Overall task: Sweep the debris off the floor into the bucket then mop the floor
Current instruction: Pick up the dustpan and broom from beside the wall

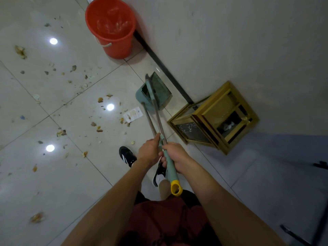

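Observation:
A green dustpan (pixel 145 97) stands by the wall with a green broom (pixel 160 89) tucked against it. Both long handles rise toward me. My left hand (pixel 149 153) grips the dustpan's thin metal handle (pixel 150 121). My right hand (pixel 175 158) grips the broom's green handle (pixel 170 172), which ends in a yellow cap (pixel 176 188). An orange bucket (pixel 111 27) stands upright at the wall beyond. Debris (pixel 99 129) of peels, scraps and a paper slip (pixel 133 114) is scattered over the shiny tiled floor to the left.
A gold-framed glass bin (pixel 214 118) stands against the wall right of the dustpan. The wall (pixel 230 41) runs along the right with a dark baseboard (pixel 165 71). My shoes (pixel 127 156) are just below the hands. Dark metal legs (pixel 319 192) show at the right edge.

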